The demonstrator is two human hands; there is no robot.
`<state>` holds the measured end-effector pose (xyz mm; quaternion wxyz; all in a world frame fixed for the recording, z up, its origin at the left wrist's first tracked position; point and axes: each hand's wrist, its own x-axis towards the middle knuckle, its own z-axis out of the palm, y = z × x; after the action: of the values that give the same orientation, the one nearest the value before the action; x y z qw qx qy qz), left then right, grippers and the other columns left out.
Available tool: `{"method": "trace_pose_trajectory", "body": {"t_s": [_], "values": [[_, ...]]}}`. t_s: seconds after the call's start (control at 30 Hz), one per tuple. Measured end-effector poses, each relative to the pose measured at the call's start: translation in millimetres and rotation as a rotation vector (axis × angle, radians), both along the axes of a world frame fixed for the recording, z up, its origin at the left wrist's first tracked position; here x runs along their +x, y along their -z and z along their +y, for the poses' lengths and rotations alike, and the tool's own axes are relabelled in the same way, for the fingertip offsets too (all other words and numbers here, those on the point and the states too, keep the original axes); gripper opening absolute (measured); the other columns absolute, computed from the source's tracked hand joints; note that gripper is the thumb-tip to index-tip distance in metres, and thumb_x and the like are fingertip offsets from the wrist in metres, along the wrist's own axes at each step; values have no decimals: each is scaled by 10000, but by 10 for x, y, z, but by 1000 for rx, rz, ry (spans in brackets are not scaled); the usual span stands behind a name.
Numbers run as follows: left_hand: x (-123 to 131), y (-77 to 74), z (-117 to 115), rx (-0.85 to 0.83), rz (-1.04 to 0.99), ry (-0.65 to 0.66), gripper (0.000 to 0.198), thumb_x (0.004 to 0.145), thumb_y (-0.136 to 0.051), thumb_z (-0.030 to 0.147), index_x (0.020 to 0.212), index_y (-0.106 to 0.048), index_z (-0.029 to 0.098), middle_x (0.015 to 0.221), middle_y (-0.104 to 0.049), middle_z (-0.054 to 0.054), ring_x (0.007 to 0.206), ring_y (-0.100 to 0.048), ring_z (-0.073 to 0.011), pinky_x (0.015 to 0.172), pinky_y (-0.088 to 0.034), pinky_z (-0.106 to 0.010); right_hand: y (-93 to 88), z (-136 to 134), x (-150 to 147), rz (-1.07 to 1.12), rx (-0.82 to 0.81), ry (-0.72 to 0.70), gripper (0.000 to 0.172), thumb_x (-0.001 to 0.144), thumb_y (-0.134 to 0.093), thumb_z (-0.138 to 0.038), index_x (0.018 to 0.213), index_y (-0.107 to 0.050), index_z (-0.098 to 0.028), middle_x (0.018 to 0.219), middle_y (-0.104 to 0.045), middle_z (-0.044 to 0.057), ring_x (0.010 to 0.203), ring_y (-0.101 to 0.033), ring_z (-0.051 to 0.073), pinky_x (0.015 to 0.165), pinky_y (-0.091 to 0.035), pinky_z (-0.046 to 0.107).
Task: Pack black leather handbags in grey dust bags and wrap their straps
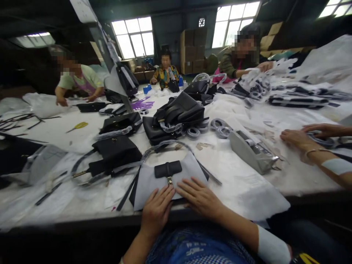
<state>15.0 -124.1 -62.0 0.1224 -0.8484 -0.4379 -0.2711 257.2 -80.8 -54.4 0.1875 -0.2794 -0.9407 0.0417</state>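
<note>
A black handbag [134, 191] lies at the front edge of the table, its front covered by a pale protective sheet [148, 183]. A dark flap [167, 169] with a small gold clasp [169, 180] shows over the sheet. My left hand [157, 208] rests on the bag's lower part, fingers stretched out just under the clasp. Flat on the sheet to the right of the clasp lies my right hand [200, 198], its fingers slightly spread. The bag's wrapped handle [165, 143] arches behind it, and a dark strap [211, 173] extends to the right.
Left of the bag lies another black bag [117, 156]; more black bags [178, 113] are piled behind. A tape dispenser [249, 152] stands to the right, near a co-worker's hands [298, 141]. Yellow scissors [79, 125] lie at left. Several people work around the table.
</note>
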Motion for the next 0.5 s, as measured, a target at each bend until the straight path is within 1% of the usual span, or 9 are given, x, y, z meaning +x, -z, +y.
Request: {"method": "trace_pose_trajectory", "body": {"t_s": [0.07,0.13,0.2,0.27,0.33,0.43,0.5], "values": [[7,4,-14,-10,-10,-8,404,972,-500,134,1368,-544,204,1328,-648,-58,1238,-603,-216,1040,-479,-424,85,-35,38,3,35,4,560,1004,-511,-351,1530,-358,-233,1542,-435,60,1436,-363,244,1205,-250,438],[9,11,-18,-5,-1,-15,407,974,-503,138,1374,-539,206,1336,-643,-54,1242,-600,-214,1046,-470,-422,63,-48,40,6,24,25,553,1001,-517,-355,1522,-376,-234,1541,-436,59,1426,-381,246,1199,-267,432],[6,26,-12,26,23,-14,410,978,-494,131,1380,-533,203,1339,-642,-50,1234,-605,-209,1050,-460,-412,-61,-46,34,4,-25,15,529,993,-530,-361,1494,-421,-229,1519,-468,63,1405,-412,253,1188,-287,446],[-11,54,8,76,48,-7,415,979,-477,113,1382,-534,196,1341,-641,-48,1226,-609,-201,1066,-443,-398,-237,-33,50,34,-82,-21,437,995,-526,-344,1417,-511,-233,1442,-559,56,1355,-476,234,1172,-315,444],[-48,95,40,130,64,12,421,978,-461,98,1382,-537,186,1341,-641,-46,1225,-609,-190,1109,-400,-377,-406,4,110,105,-116,-29,335,1003,-515,-310,1320,-586,-230,1328,-649,48,1273,-555,202,1150,-349,424],[-135,174,114,179,91,75,464,970,-435,64,1416,-506,168,1343,-639,-37,1220,-610,-161,1195,-271,-333,-580,158,315,255,-105,56,269,1003,-511,-244,1242,-630,-217,1211,-707,56,1139,-637,175,1079,-432,379],[-193,233,167,197,113,120,513,961,-442,55,1461,-452,171,1325,-651,-27,1182,-633,-146,1214,-212,-305,-657,368,538,328,-73,166,247,992,-530,-223,1205,-655,-219,1170,-720,61,1093,-654,178,1018,-485,354]]}}
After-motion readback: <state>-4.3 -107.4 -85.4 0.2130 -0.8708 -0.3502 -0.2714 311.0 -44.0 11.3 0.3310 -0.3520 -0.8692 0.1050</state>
